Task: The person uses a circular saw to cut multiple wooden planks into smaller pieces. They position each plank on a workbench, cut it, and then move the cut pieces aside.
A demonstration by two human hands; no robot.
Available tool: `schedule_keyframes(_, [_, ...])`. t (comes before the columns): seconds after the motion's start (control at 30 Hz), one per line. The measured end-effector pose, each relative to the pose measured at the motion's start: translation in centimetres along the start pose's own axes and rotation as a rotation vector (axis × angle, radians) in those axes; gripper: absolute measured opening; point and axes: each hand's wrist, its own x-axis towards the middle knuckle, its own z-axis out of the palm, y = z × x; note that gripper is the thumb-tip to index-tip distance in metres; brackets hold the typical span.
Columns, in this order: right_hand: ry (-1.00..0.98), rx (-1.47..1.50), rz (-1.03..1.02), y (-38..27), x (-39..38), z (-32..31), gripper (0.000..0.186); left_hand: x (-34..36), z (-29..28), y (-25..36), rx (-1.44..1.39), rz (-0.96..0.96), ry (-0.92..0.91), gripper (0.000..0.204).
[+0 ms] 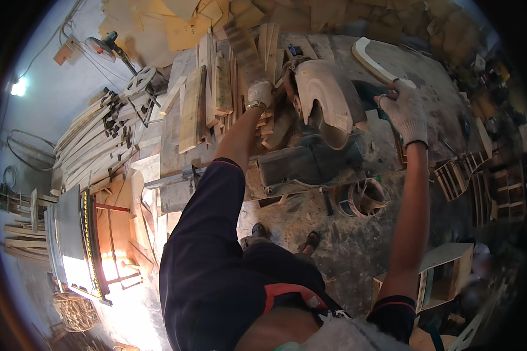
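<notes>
Above the big rounded wooden guard (328, 102) of the saw machine, I see my right hand (405, 111), in a white knit glove, closed around the lower end of a curved, pale-edged wooden piece (372, 58); that piece rises up and to the left from the hand, clear of the guard and over the grey workbench top (404, 58). To the left of the guard, my left hand (260, 93), also gloved in white with a metal band at the wrist, rests down on a heap of short wooden offcuts (269, 126), fingers curled; whether it actually clamps one of them I cannot tell. Further left of the guard stands a row of rough light-brown planks (208, 96) stacked on edge. Just below the guard lies the dark grey metal machine bed (304, 167), and below that, on the dusty floor, a round wooden hoop-like frame (366, 196) sits beside my two sandalled feet (281, 237). Far left of the guard, long pale slats (93, 140) lie in a fanned bundle, and well right of it small slatted wooden racks (454, 175) stand on the floor.
</notes>
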Motion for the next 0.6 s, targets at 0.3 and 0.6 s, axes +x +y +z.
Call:
schedule_keyframes(0.3, [0.042, 0.012, -0.02, 0.0, 0.2, 0.5, 0.05, -18.5, -6.9, -7.3, -0.781, -0.484, 0.444, 0.032])
schedule_keyframes(0.6, [0.581, 0.455, -0.604, -2.0, -9.9, 7.1, 0.024, -61.2, -6.3, -4.8, -1.766, -0.851, 0.653, 0.051])
